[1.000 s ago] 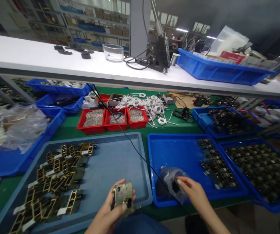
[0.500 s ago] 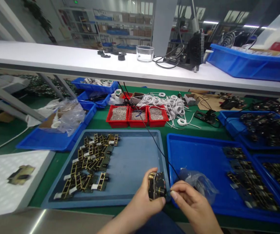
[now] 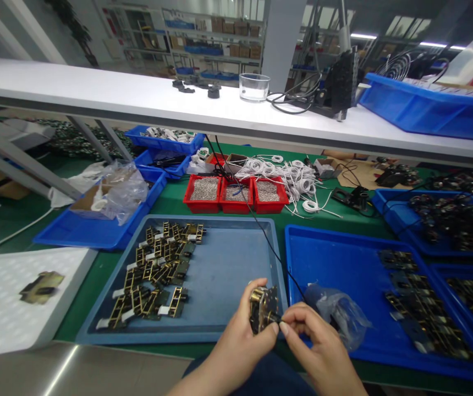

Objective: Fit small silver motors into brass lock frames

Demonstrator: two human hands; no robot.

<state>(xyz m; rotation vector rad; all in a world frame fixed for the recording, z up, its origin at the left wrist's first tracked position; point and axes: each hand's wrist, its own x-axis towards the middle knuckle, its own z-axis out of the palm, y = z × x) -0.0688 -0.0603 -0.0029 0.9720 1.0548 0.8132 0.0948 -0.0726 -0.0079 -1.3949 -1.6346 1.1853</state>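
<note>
My left hand (image 3: 248, 335) is closed around a small black-and-brass assembly (image 3: 263, 309), a metal frame with dark plates and a short black stub. The thumb lies along its near side, below the stub. At the tip of that stub, my right hand (image 3: 317, 344) pinches with thumb and forefinger; what sits between the fingertips is mostly hidden. A thin black cable (image 3: 275, 250) runs down from the shelf and disappears behind my right fingers; whether they grip it I cannot tell. Both hands are over the neighbouring edges of a grey-blue tray (image 3: 240, 258) and a bright blue tray (image 3: 331, 258).
Similar brass-framed assemblies (image 3: 160, 269) crowd the grey-blue tray's left side; more (image 3: 426, 308) line the blue tray's right, beside a clear plastic bag (image 3: 339, 313). Red bins (image 3: 236, 204) of small metal parts and white cables (image 3: 281, 173) lie behind. A white shelf (image 3: 137, 91) crosses above.
My right fingertips have moved left, closing the small gap to the assembly's stub. The assembly has turned slightly in my left hand. The camera view has shifted a little.
</note>
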